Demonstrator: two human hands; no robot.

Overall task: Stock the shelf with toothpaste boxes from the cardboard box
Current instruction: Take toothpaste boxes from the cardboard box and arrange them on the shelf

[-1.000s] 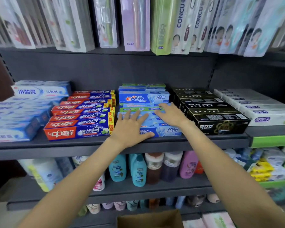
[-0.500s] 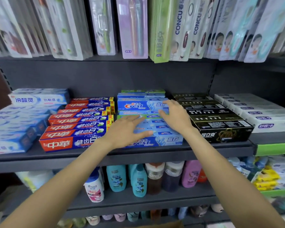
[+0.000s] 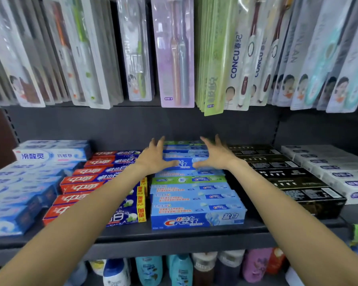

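Blue Crest toothpaste boxes lie in a row from the front of the dark shelf toward the back. At the rear, a taller stack of Crest boxes rises above them. My left hand rests against the left end of that stack with fingers spread. My right hand touches its right end, fingers also spread, thumb on the front face. Neither hand lifts a box. The cardboard box is out of view.
Red toothpaste boxes sit left of the Crest row and black boxes sit right of it. Pale blue boxes and white boxes fill the ends. Toothbrush packs hang low overhead. Bottles stand on the shelf below.
Both hands have moved from the front Crest boxes back to the rear stack. The view has tilted up, and the cardboard box has dropped out of sight.
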